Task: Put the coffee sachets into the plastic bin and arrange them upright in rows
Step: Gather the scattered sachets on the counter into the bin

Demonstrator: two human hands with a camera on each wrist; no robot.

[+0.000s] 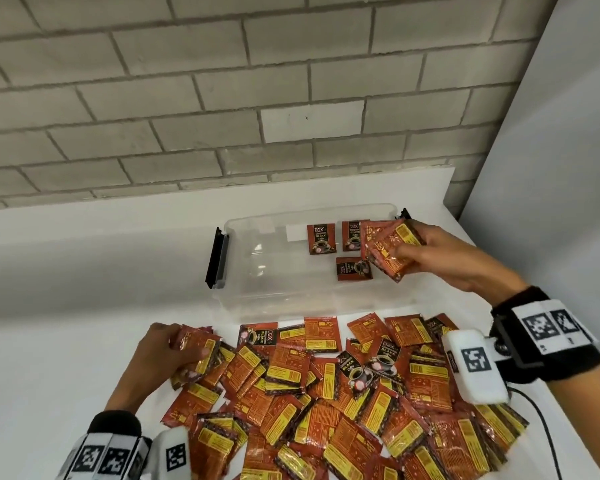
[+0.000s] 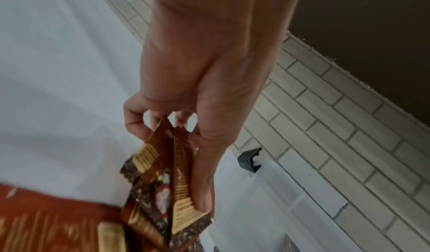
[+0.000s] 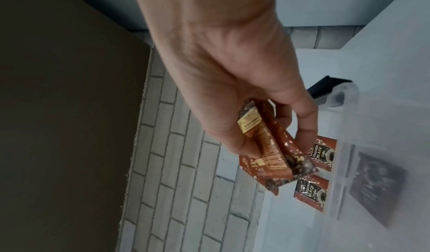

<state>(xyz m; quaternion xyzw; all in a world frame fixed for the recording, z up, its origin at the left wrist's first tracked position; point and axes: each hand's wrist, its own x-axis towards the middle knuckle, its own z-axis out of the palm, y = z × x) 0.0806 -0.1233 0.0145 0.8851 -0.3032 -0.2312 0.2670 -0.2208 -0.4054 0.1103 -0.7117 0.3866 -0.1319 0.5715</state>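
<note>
Red-and-gold foil coffee sachets [image 1: 329, 393] lie in a loose heap across the near part of the white table [image 1: 66, 271], most of them back side up, and both hands are busy. Right hand [image 1: 454, 258] is up over the right end of the clear plastic bin [image 1: 243, 237], fingers and thumb curled round a small bunch of sachets [image 1: 390, 247], which sits tilted above the bin's right side; the right wrist view shows the bunch [image 3: 267, 151] pinched between thumb and fingers. Inside the bin, two sachets [image 1: 321, 239] stand against the far wall, fronts facing this way, and a third sachet [image 1: 354, 268] lies closer in, just below the held bunch. Bin sits against the grey brick wall [image 1: 222, 98], black latch [image 1: 217, 258] on its left end.

Over to the left hand [image 1: 160, 355], down at the left edge of the heap, clutching its own few sachets [image 1: 198, 351] low over the pile; the left wrist view shows them [image 2: 167, 173] fanned between the thumb and the curled fingers. White tagged wristbands [image 1: 548, 327] sit on both wrists.
</note>
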